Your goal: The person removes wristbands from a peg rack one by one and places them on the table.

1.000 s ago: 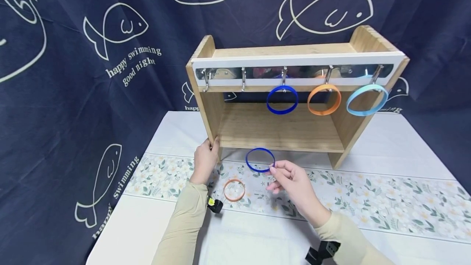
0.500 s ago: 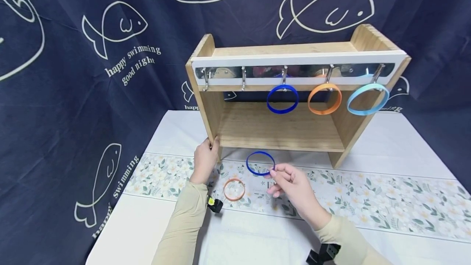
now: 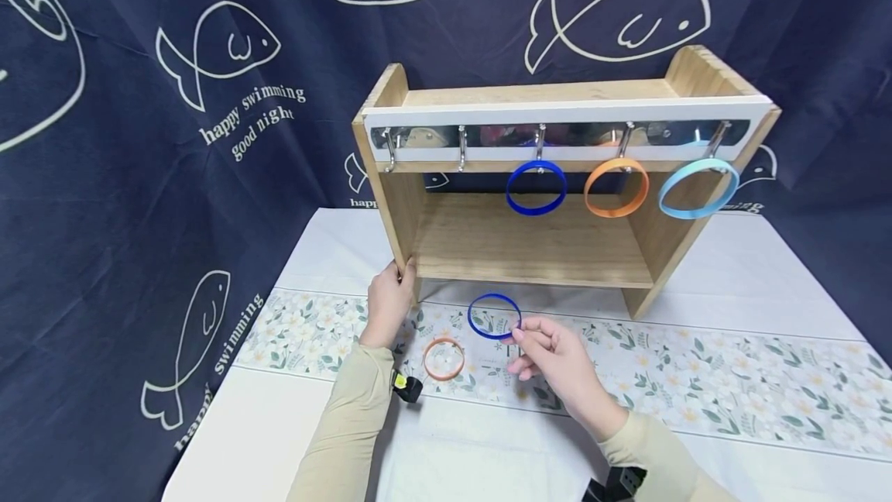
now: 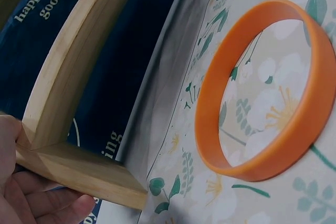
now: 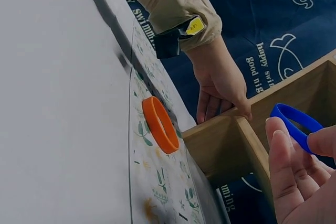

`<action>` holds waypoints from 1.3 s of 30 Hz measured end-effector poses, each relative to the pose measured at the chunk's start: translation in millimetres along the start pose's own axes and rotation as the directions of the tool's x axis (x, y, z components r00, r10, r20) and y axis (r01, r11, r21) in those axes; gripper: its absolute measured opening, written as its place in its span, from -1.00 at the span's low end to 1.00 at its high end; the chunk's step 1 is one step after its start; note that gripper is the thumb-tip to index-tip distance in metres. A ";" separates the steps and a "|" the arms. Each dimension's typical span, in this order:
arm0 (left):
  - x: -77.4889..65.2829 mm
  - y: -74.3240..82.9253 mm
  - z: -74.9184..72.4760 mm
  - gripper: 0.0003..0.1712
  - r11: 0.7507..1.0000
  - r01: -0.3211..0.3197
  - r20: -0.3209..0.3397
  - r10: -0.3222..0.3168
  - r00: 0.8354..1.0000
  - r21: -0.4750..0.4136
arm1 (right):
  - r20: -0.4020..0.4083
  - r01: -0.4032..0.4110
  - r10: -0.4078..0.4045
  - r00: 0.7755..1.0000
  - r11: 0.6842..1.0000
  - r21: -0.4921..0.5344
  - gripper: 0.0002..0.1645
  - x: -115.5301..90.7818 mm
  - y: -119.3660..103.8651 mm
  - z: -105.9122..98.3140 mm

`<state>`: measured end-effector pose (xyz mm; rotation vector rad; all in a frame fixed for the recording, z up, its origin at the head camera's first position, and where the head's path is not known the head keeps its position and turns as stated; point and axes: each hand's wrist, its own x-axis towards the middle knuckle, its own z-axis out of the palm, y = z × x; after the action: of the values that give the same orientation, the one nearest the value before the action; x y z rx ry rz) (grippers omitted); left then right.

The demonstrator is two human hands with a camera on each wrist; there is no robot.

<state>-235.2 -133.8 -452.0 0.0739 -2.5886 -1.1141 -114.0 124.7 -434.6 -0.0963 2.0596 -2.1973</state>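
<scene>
My right hand (image 3: 557, 355) pinches a blue silicone wristband (image 5: 286, 121) by its near right edge, thumb on one side and fingers on the other. The band is held up over the floral strip, in front of the wooden rack (image 3: 530, 238). My left hand (image 3: 388, 304) grips the lower left side panel of that rack. On the cloth between the two hands lies an orange wristband (image 4: 317, 129). From the rack's hooks hang another blue wristband (image 3: 535, 211), another orange wristband (image 3: 608, 213) and a light blue wristband (image 3: 686, 214).
Two bare hooks are on the left of the rail: a far-left hook (image 3: 390, 152) and a second hook (image 3: 462, 150). A white tablecloth (image 3: 488, 448) with a floral strip (image 3: 732, 386) covers the table. A dark blue fish-print curtain (image 3: 418, 29) hangs behind and at the left.
My right hand has lowered slightly toward the table with the blue wristband. The left hand stays on the rack, and the other bands have not moved.
</scene>
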 end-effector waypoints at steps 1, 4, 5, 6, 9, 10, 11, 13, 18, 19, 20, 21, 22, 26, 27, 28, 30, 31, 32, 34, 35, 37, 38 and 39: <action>0.0 0.0 0.0 -0.49 1.000 -0.001 -0.002 0.001 1.000 0.003 | 0.000 -0.004 0.004 1.000 1.000 -0.003 -0.63 -0.2 0.1 0.1; -0.1 -0.3 0.1 -0.50 1.000 -0.002 -0.006 0.002 1.000 0.011 | 0.005 -0.005 0.005 1.000 1.000 -0.007 -0.60 -0.3 0.9 0.5; -0.1 -0.4 0.1 -0.50 1.000 -0.001 -0.006 0.001 1.000 0.012 | 0.009 -0.001 0.001 1.000 1.000 -0.010 -0.59 -0.3 1.4 0.5; -0.1 -0.5 0.1 -0.50 1.000 0.000 -0.005 0.000 1.000 0.012 | 0.013 0.002 -0.002 1.000 1.000 -0.010 -0.59 -0.3 1.7 0.7; 0.0 -0.6 0.2 -0.50 1.000 0.003 -0.004 -0.003 1.000 0.011 | 0.020 0.007 -0.007 1.000 1.000 -0.015 -0.61 -0.3 3.2 0.7; 0.1 -0.4 0.2 -0.50 1.000 0.003 -0.004 -0.003 1.000 0.011 | 0.021 0.006 -0.006 1.000 1.000 -0.016 -0.61 -0.3 3.8 0.5; 0.3 -0.3 0.3 -0.51 1.000 0.004 -0.003 -0.004 1.000 0.011 | 0.019 0.002 -0.002 1.000 1.000 -0.016 -0.63 -0.4 4.3 0.4; 0.5 -0.3 0.3 -0.51 1.000 0.003 -0.003 -0.003 1.000 0.011 | 0.017 -0.003 0.003 1.000 1.000 -0.022 -0.64 -0.4 5.5 0.1; 0.6 -0.6 -0.2 -0.50 1.000 0.002 0.002 -0.002 1.000 0.010 | 0.007 -0.027 0.027 1.000 0.999 -0.033 -0.64 -0.4 7.0 -0.3; 0.6 -0.7 -0.3 -0.50 1.000 0.003 0.003 -0.003 1.000 0.010 | 0.006 -0.031 0.031 0.999 0.999 -0.032 -0.64 -0.4 7.2 -0.5; 0.6 -0.6 -0.2 -0.50 1.000 0.004 0.003 -0.004 1.000 0.010 | 0.004 -0.037 0.037 0.999 0.999 -0.030 -0.64 -0.5 7.4 -0.5; 0.5 -0.6 -0.2 -0.50 1.000 0.005 0.004 -0.005 1.000 0.008 | 0.004 -0.038 0.038 0.999 0.999 -0.029 -0.64 -0.6 7.6 -0.7; 0.5 -0.5 -0.1 -0.50 1.000 0.006 0.004 -0.007 1.000 0.007 | 0.004 -0.037 0.038 0.999 0.999 -0.031 -0.64 -0.8 7.9 -1.0; 0.5 -0.3 0.1 -0.50 1.000 0.011 0.006 -0.011 1.000 0.002 | 0.007 -0.031 0.031 0.999 0.999 -0.035 -0.64 -1.5 9.2 -1.9; 0.4 -0.3 0.1 -0.50 1.000 0.012 0.007 -0.012 1.000 0.001 | 0.008 -0.028 0.029 1.000 0.999 -0.040 -0.64 -1.7 9.7 -2.0; 0.4 -0.2 0.0 -0.50 1.000 0.012 0.008 -0.012 1.000 0.001 | 0.010 -0.026 0.026 1.000 0.999 -0.043 -0.63 -1.9 10.2 -2.1; 0.2 0.2 -0.4 -0.50 1.000 0.011 0.008 -0.011 1.000 0.000 | 0.013 -0.023 0.024 1.000 0.999 -0.049 -0.62 -2.3 11.4 -2.2; 0.0 0.1 -0.4 -0.50 1.000 0.012 0.008 -0.012 1.000 0.000 | 0.014 -0.022 0.023 1.000 0.998 -0.054 -0.62 -2.4 12.1 -2.3; -0.1 0.1 -0.5 -0.50 1.000 0.012 0.007 -0.013 1.000 0.003 | 0.015 -0.022 0.022 1.000 0.998 -0.058 -0.61 -2.5 12.5 -2.4; -0.2 0.2 -0.6 -0.51 1.000 0.014 0.005 -0.014 1.000 0.008 | 0.015 -0.023 0.023 1.000 0.998 -0.061 -0.60 -2.8 13.4 -2.8; -0.2 0.2 -0.6 -0.51 1.000 0.015 0.003 -0.015 1.000 0.011 | 0.015 -0.024 0.025 1.000 0.998 -0.063 -0.60 -2.9 13.9 -3.0; 0.1 0.1 -0.6 -0.51 1.000 0.017 0.002 -0.017 1.000 0.015 | 0.014 -0.027 0.028 1.000 0.998 -0.064 -0.60 -3.2 14.7 -3.5; 0.3 0.2 -0.8 -0.51 1.000 0.017 0.001 -0.017 1.000 0.015 | 0.014 -0.029 0.030 0.999 0.998 -0.063 -0.60 -3.3 15.2 -3.7; 0.3 0.1 -0.9 -0.51 1.000 0.017 0.001 -0.017 1.000 0.014 | 0.013 -0.032 0.033 0.999 0.998 -0.063 -0.62 -3.4 15.7 -4.0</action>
<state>-235.2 -134.3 -451.2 0.0992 -2.6015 -1.1018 -110.4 128.1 -450.4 -0.0835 2.1078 -2.1083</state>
